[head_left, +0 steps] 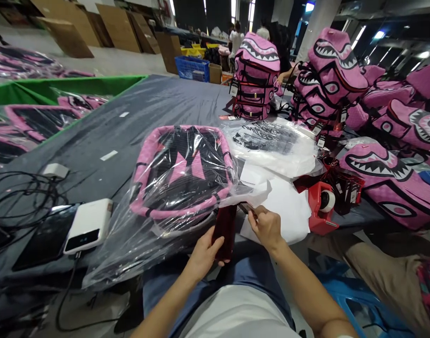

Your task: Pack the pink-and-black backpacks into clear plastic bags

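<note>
A pink and black backpack (182, 172) lies flat inside a clear plastic bag (130, 239) on the dark table (137, 117) in front of me. My left hand (203, 254) is closed around a dark red handheld object (225, 230) at the bag's near edge. My right hand (266, 226) pinches a thin strip (245, 207) that runs from that object toward the bag's open end. Whether the strip is tape I cannot make out. White paper sheets (285, 202) lie under my right hand.
A red tape dispenser (320, 206) stands right of the paper. Pink shark-face backpacks (336, 70) pile up at the right and back. A white power bank (88, 225), a dark tablet and black cables (21, 197) lie at the left. Another person's leg (380, 272) is at the right.
</note>
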